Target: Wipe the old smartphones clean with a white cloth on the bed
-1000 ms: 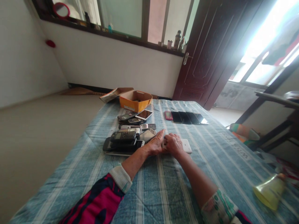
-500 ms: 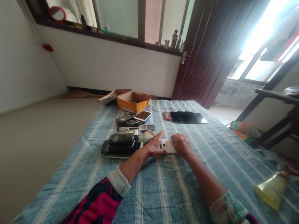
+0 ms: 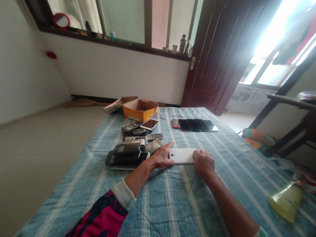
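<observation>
Two hands, left [image 3: 161, 157] and right [image 3: 204, 162], slightly apart, grip opposite ends of one white smartphone [image 3: 183, 156] lying face down on the striped cloth [image 3: 158, 200], right of one phone pile [image 3: 130, 151].

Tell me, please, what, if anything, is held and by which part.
A white smartphone: the right hand grips its plain end; the left hand touches its camera end.

A home is suggested by the striped cloth [image 3: 158, 197] spread at six o'clock, the panelled door [image 3: 217, 49] at one o'clock and the round mirror [image 3: 61, 21] on the window ledge at eleven.
</observation>
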The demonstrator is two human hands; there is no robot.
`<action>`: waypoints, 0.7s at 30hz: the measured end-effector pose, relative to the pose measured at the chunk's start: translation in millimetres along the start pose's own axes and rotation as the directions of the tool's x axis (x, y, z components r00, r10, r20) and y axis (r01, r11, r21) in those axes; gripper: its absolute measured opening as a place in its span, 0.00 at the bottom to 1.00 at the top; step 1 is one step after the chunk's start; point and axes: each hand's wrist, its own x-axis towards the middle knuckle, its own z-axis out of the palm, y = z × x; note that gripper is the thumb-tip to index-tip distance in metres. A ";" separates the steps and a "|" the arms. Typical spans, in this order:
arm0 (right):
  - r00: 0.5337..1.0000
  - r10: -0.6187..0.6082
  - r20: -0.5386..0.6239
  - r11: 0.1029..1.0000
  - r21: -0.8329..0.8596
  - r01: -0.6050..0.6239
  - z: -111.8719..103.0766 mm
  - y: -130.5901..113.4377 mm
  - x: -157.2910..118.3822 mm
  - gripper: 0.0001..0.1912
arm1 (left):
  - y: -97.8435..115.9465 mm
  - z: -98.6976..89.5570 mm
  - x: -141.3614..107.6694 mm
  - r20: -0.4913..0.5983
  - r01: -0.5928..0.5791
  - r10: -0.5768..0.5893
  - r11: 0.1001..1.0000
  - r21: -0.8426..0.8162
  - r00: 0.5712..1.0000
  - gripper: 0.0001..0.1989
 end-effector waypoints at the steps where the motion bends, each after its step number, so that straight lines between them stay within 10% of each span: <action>1: 1.000 0.001 0.011 1.000 -0.022 -0.001 -1.3 -1.0 -3.5 0.12 | -0.1 0.0 0.0 -0.003 0.000 0.000 1.000 0.003 1.000 0.51; 14: 0.998 0.014 0.057 0.997 -0.077 -0.009 -5.2 -8.5 -9.5 0.13 | 1.6 -1.2 -2.0 -0.024 0.023 -0.024 0.999 -0.041 0.999 0.49; 21: 0.990 -0.139 -0.016 0.990 0.011 0.139 2.9 -22.4 8.4 0.11 | -0.5 -4.8 1.3 0.005 0.082 -0.087 0.924 -0.374 0.996 0.46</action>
